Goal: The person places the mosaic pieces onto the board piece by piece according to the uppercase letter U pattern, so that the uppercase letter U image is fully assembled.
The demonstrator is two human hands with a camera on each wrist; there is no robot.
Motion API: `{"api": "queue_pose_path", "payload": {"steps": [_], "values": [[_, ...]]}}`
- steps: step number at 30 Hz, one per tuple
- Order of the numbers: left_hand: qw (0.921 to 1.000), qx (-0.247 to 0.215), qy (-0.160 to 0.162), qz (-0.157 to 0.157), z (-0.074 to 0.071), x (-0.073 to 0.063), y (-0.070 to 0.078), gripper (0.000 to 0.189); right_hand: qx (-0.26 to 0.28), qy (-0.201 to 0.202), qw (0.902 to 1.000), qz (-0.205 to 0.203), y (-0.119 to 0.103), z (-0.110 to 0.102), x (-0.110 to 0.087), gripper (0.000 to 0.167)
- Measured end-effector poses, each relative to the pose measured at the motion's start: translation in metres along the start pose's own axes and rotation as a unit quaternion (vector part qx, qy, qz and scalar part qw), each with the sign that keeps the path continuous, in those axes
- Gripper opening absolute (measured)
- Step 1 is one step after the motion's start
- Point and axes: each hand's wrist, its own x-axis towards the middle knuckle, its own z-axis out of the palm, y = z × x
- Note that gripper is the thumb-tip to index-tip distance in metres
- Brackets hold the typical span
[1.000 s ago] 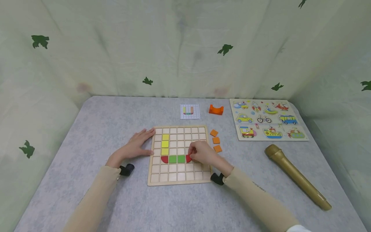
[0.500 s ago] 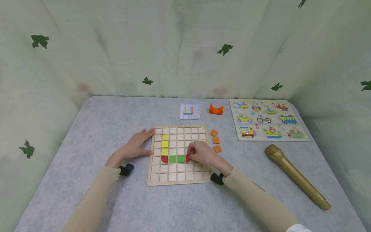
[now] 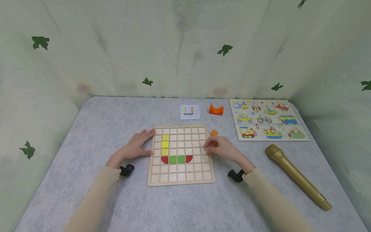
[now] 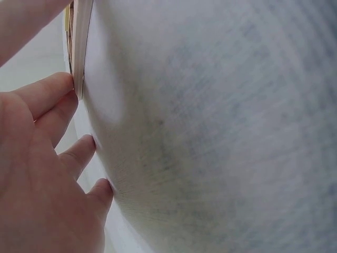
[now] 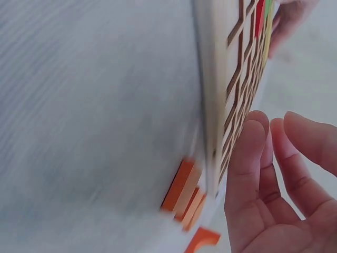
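A wooden grid board [image 3: 181, 176] lies on the table. Three yellow square tiles [image 3: 165, 144] form a column on it. Below them runs a row: a red quarter-round tile [image 3: 165, 159], two green tiles [image 3: 176, 159] and another red quarter-round tile [image 3: 189, 159]. My left hand [image 3: 134, 146] rests at the board's left edge, fingers spread and touching it. Over the right edge hovers my right hand [image 3: 221, 148]; in the right wrist view its fingers are loosely bent, thumb apart, nothing between them. One orange tile [image 3: 214, 133] shows behind it; other orange tiles [image 5: 181, 184] appear in the right wrist view.
A pattern card [image 3: 189, 111] and an orange curved block [image 3: 216, 110] lie beyond the board. At the back right is a picture puzzle board [image 3: 272, 138] with vehicles. A gold microphone [image 3: 298, 177] lies at the right. Curtains enclose the table's back and sides.
My right hand has let go of the right-hand red tile, which now sits in its cell, and moved right and slightly back toward the orange tiles. The left hand has stayed put.
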Motion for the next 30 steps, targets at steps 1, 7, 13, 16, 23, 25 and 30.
{"api": "queue_pose_path", "payload": {"steps": [1, 7, 13, 16, 23, 25, 30], "values": [[1.0, 0.0, 0.0, 0.0, 0.0, 0.0, 0.0, 0.087, 0.001, 0.006, 1.0, 0.002, 0.003, -0.005, -0.003, 0.006], [1.0, -0.001, 0.003, 0.003, 0.001, 0.0, -0.001, 0.087, 0.003, 0.038, 0.9989, 0.025, 0.021, -0.026, -0.016, 0.007], [1.0, 0.0, -0.001, 0.002, 0.001, 0.0, -0.001, 0.087, -0.004, 0.05, 0.9976, 0.048, 0.032, -0.033, -0.022, 0.01], [1.0, 0.001, -0.002, 0.0, 0.0, 0.001, -0.001, 0.087, -0.014, 0.05, 0.9978, 0.041, 0.036, -0.033, -0.023, 0.012], [1.0, -0.001, -0.004, 0.002, 0.0, 0.0, -0.001, 0.088, -0.027, 0.04, 0.9982, 0.035, 0.039, -0.03, -0.02, 0.018], [1.0, -0.002, -0.003, 0.004, 0.0, 0.0, -0.001, 0.088, -0.033, 0.039, 0.9981, 0.034, 0.04, -0.028, -0.019, 0.018], [1.0, -0.003, -0.001, 0.006, 0.0, 0.0, -0.001, 0.087, -0.061, 0.035, 0.9973, 0.022, 0.041, -0.025, -0.016, 0.018]]}}
